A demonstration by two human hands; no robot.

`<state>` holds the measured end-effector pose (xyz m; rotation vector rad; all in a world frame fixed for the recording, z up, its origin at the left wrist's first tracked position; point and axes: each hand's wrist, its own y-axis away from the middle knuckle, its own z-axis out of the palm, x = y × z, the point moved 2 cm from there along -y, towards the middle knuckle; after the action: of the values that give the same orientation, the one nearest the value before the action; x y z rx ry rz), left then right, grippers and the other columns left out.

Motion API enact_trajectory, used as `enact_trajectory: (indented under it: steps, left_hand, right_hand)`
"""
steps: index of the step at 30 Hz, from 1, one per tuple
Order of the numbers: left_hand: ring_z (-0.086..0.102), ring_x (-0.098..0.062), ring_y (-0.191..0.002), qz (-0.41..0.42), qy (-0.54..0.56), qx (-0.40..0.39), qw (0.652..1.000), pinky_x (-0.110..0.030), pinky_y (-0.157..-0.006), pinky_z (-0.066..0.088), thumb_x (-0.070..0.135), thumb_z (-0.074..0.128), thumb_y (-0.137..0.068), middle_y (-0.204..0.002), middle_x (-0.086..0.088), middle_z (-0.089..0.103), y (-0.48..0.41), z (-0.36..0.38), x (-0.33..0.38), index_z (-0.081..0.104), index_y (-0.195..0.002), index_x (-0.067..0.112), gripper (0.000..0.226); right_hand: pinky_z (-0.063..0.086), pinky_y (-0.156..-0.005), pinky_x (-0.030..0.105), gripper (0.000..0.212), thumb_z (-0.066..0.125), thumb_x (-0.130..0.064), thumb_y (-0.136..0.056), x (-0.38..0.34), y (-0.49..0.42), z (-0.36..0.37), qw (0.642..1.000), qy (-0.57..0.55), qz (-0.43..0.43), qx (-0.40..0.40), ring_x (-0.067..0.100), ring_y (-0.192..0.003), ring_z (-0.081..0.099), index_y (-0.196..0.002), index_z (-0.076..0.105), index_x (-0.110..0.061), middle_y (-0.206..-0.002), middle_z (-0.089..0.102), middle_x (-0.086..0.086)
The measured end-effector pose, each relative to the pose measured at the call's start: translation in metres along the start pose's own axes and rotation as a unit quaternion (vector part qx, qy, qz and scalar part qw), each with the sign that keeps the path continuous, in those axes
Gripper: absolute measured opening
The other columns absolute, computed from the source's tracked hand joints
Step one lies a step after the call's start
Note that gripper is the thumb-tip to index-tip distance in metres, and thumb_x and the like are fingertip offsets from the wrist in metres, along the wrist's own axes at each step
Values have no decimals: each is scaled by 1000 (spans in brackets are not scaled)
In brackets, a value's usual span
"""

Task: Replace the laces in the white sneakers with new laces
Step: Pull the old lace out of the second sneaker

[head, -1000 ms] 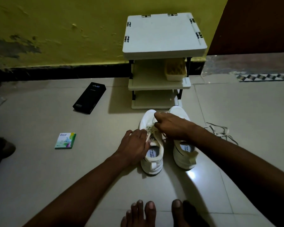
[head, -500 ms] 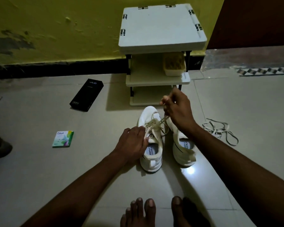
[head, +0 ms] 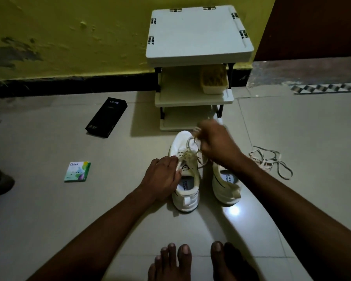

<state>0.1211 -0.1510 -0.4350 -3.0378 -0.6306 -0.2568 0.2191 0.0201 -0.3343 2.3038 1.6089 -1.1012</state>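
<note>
With left hand [head: 163,175] grip clamped on white sneaker [head: 186,197], right hand [head: 219,145] pinches lace [head: 192,154] — best drawn toward 12 o'clock, eyelet by eyelet.

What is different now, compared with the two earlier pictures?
The right hand lifted from the front of the laced sneaker toward the shelf, drawing the lace up and out; it still pinches that lace. The left hand kept holding the same sneaker's side. The other sneaker, the loose lace on the floor and the black box did not move.
</note>
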Motion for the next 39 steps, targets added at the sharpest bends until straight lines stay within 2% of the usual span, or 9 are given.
enact_trajectory:
  steps: [3,10,15,24,28,31,35,37,39]
  left_hand:
    - [59,-28,-111,2,-3,0,1000,-42,-95,44,48,19,-97,-123,-10,64,0,0,-1,53,-135,11,63]
    - [59,-29,-118,-32,107,34,993,-42,-98,48,48,42,-95,-130,-9,64,-1,-3,6,57,-134,11,56]
    - [59,-23,-110,-13,214,90,972,-40,-90,52,27,57,-86,-121,-1,63,-14,-14,21,62,-117,17,33]
    - [61,-32,-99,14,16,-19,1000,-38,-77,43,22,56,-91,-110,-8,63,-56,-35,26,62,-107,10,21]
    - [64,-27,-88,-48,137,13,989,-38,-76,50,21,62,-86,-91,-6,70,-52,-33,17,67,-90,12,11]
    - [70,-16,-76,-197,292,79,932,-33,-72,57,14,71,-82,-80,0,73,-47,-31,10,68,-78,16,5]
    - [72,-20,-62,-431,613,75,658,-27,-53,59,-4,75,-83,-82,-19,74,-44,-24,5,66,-87,-1,10]
    - [70,-25,-69,-383,600,78,698,-24,-55,55,-7,70,-83,-81,-17,72,-45,-23,3,64,-87,3,12]
    - [68,-21,-76,-250,528,67,808,-27,-68,52,-4,65,-80,-75,-3,69,-44,-28,2,64,-85,13,18]
  right_hand:
    - [39,-58,19,25,52,-15,-101,6,-8,-32,973,-142,127,130,2,-60,47,-77,58,-11,-67,53,-2]
    - [52,-87,45,24,72,-21,-87,12,18,7,985,62,143,-76,25,-101,62,-109,67,-13,-112,61,6]
    - [41,-82,41,31,63,-22,-75,-4,59,41,985,100,142,-5,33,-93,49,-102,63,-8,-105,52,15]
    - [39,-75,23,33,63,-4,-70,2,77,76,987,9,161,-25,9,-81,44,-84,41,-24,-96,48,-2]
    - [49,-85,29,24,65,2,-80,-1,85,77,985,-14,169,-17,17,-94,60,-102,62,-7,-103,64,9]
    - [51,-93,44,22,58,-7,-84,1,88,78,986,23,165,-7,29,-101,65,-105,65,-5,-105,68,13]
    - [51,-85,45,15,55,-8,-93,-7,87,77,983,-4,182,-13,35,-95,65,-103,64,-3,-99,68,16]
    - [49,-77,47,16,58,3,-88,-6,86,79,979,9,199,-35,42,-88,61,-104,59,3,-95,62,23]
    - [52,-82,45,19,55,0,-88,-5,86,79,979,25,199,-40,36,-93,62,-107,57,0,-101,63,19]
